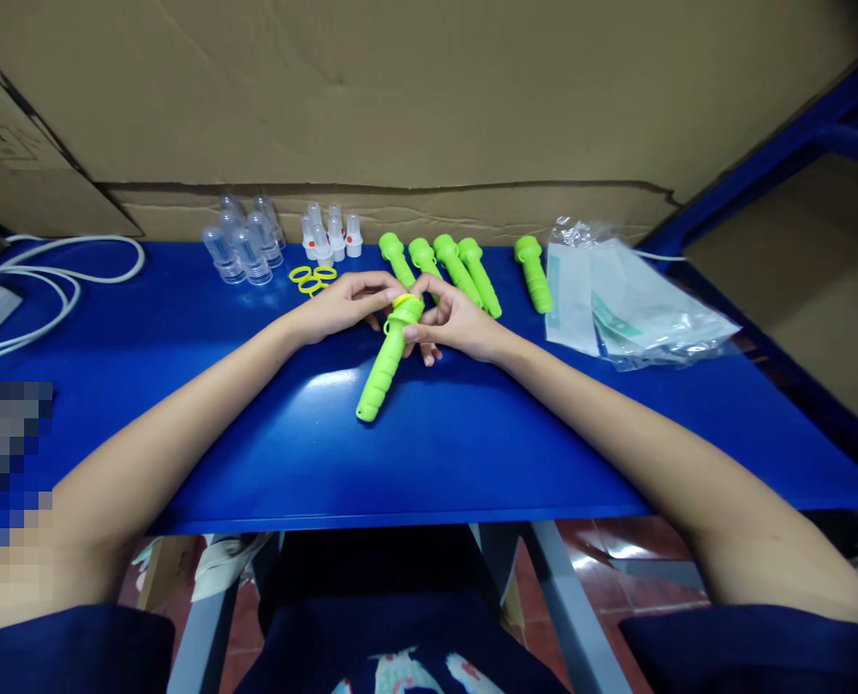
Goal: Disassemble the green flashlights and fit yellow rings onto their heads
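Observation:
My right hand [459, 320] is closed around the upper part of a green flashlight body [381, 378], which is tilted with its threaded end up and its ribbed handle pointing down toward me. At that threaded end sits a yellow ring [403, 301]. The fingertips of my left hand [353, 301] pinch the ring from the left, while fingers of my right hand also reach the rim. Whether the ring is fully seated cannot be seen. Just left of my left hand lie several loose yellow rings [301, 275].
Several green flashlight bodies [459, 273] lie behind my hands, and another [534, 277] lies beside clear plastic bags with papers [635, 299]. Clear tubes [251, 255] and small white-based bulb pieces [335, 239] stand at the back left. A white cable [74, 277] loops across the blue table [429, 482].

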`<state>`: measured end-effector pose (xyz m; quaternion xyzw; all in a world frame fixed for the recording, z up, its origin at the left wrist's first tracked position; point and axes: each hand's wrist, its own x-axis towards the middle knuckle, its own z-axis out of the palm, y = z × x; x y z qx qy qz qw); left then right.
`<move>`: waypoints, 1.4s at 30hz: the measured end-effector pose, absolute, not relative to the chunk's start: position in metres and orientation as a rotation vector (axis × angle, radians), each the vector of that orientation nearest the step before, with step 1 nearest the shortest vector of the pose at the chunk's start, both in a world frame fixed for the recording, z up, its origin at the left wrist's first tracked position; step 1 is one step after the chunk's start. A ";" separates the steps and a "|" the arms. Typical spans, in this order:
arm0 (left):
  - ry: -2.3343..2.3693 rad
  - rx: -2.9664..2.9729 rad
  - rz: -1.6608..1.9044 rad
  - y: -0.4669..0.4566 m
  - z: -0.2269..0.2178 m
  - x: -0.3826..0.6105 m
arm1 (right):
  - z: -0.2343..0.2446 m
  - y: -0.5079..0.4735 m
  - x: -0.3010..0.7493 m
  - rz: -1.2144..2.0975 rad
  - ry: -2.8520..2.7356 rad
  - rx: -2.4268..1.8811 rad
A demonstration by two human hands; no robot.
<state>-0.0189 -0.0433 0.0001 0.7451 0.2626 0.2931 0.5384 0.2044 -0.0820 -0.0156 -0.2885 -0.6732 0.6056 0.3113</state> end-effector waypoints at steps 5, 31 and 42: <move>0.746 1.540 0.768 -0.057 0.001 -0.006 | -0.016 -0.080 0.204 1.491 -1.694 -0.869; 0.632 1.388 0.633 -0.056 0.006 -0.014 | -0.017 -0.072 0.209 0.796 -1.720 -0.848; 0.582 1.356 0.698 -0.056 0.001 -0.012 | -0.009 -0.079 0.205 0.952 -1.623 -0.898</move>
